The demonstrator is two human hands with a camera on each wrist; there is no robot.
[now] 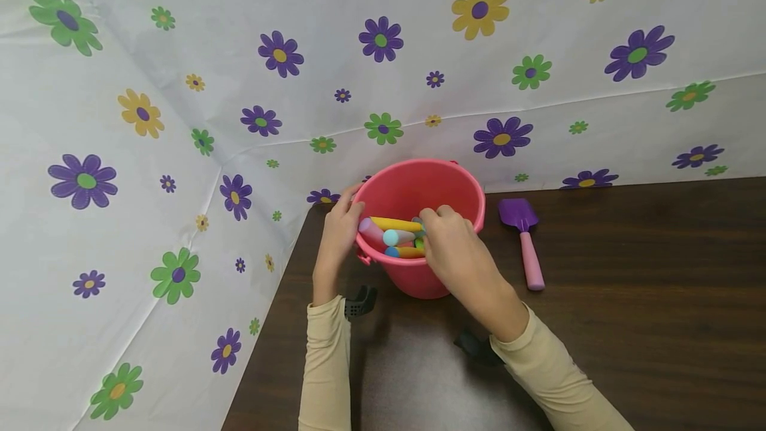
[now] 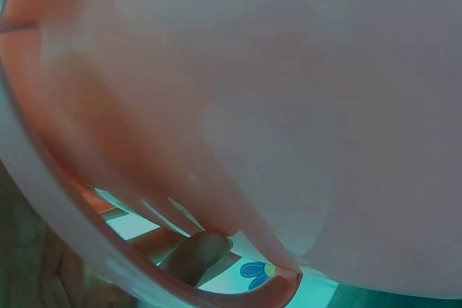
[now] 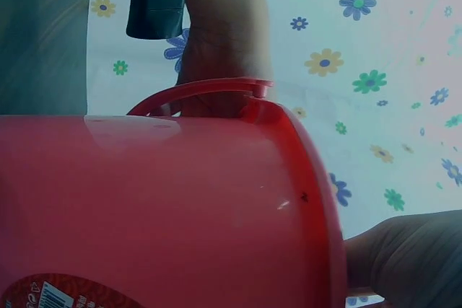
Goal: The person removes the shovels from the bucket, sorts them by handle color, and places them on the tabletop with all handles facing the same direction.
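A pink bucket stands on the dark table, several thick coloured sticks lying inside it. My left hand grips the bucket's left rim, thumb at the inner edge. In the left wrist view, fingers show beyond the bucket's handle. Over the near right rim reaches my right hand, its fingers bent down among the sticks. Its fingertips are hidden, so whether it pinches a stick cannot be told. The bucket's outer wall hides most of that hand in the right wrist view.
A toy shovel with a purple blade and pink handle lies on the table, right of the bucket. A white flowered sheet hangs behind the table and along its left side. Black straps are on both wrists.
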